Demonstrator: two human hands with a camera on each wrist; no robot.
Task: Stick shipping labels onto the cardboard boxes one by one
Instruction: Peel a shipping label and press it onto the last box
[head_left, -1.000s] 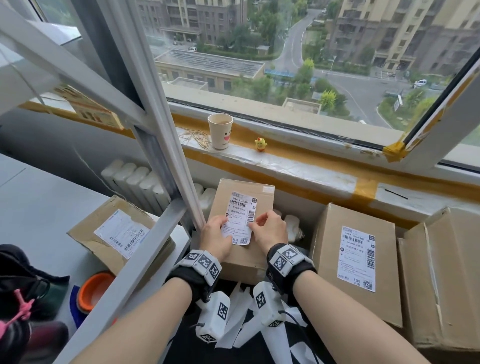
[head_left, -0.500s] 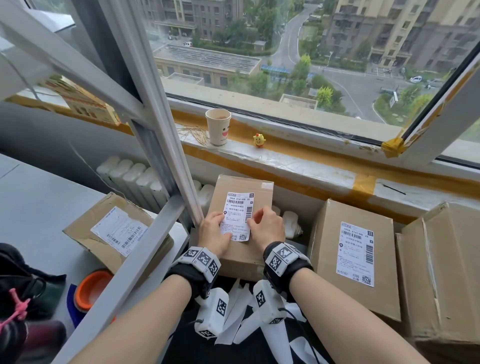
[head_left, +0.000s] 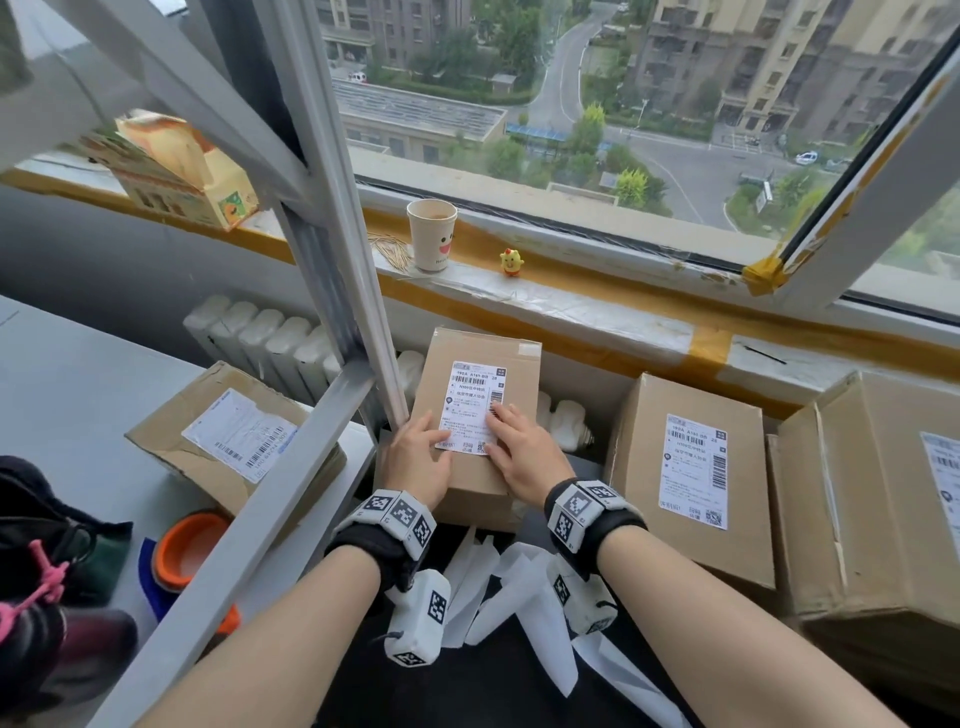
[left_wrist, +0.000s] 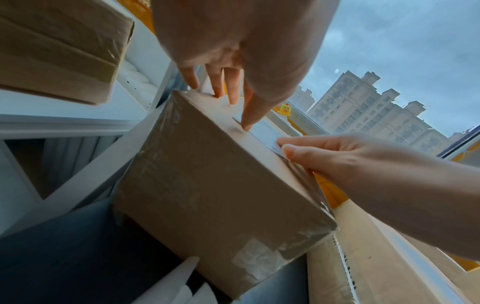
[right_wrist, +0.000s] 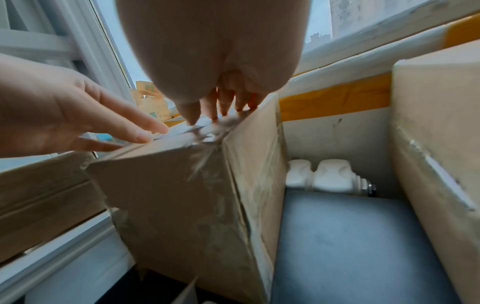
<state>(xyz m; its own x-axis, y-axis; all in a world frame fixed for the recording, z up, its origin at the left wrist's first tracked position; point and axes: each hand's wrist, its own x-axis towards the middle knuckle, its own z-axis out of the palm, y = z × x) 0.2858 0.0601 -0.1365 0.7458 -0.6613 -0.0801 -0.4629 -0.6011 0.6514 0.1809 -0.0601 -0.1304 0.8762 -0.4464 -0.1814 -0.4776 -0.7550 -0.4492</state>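
Observation:
A narrow cardboard box (head_left: 480, 364) stands in front of me below the window sill, with a white shipping label (head_left: 470, 402) lying flat on its top. My left hand (head_left: 421, 457) rests flat on the box with straight fingers at the label's lower left corner. My right hand (head_left: 519, 452) presses the label's lower right part with straight fingers. In the left wrist view the left fingertips (left_wrist: 245, 125) touch the label's edge on the box (left_wrist: 213, 185). In the right wrist view the right fingertips (right_wrist: 192, 119) press down on the box (right_wrist: 187, 195) top.
A labelled box (head_left: 691, 473) stands to the right, another box (head_left: 878, 499) beyond it. A worn labelled box (head_left: 234, 447) lies on the grey table at left. White backing strips (head_left: 509, 587) lie below my wrists. A paper cup (head_left: 431, 234) and yellow toy (head_left: 511, 261) sit on the sill. A slanted white frame bar (head_left: 291, 467) crosses at left.
The label, raised at its lower end a second ago, now lies flat on the box. Both hands have gone from holding its lower corners to pressing it with flat fingers.

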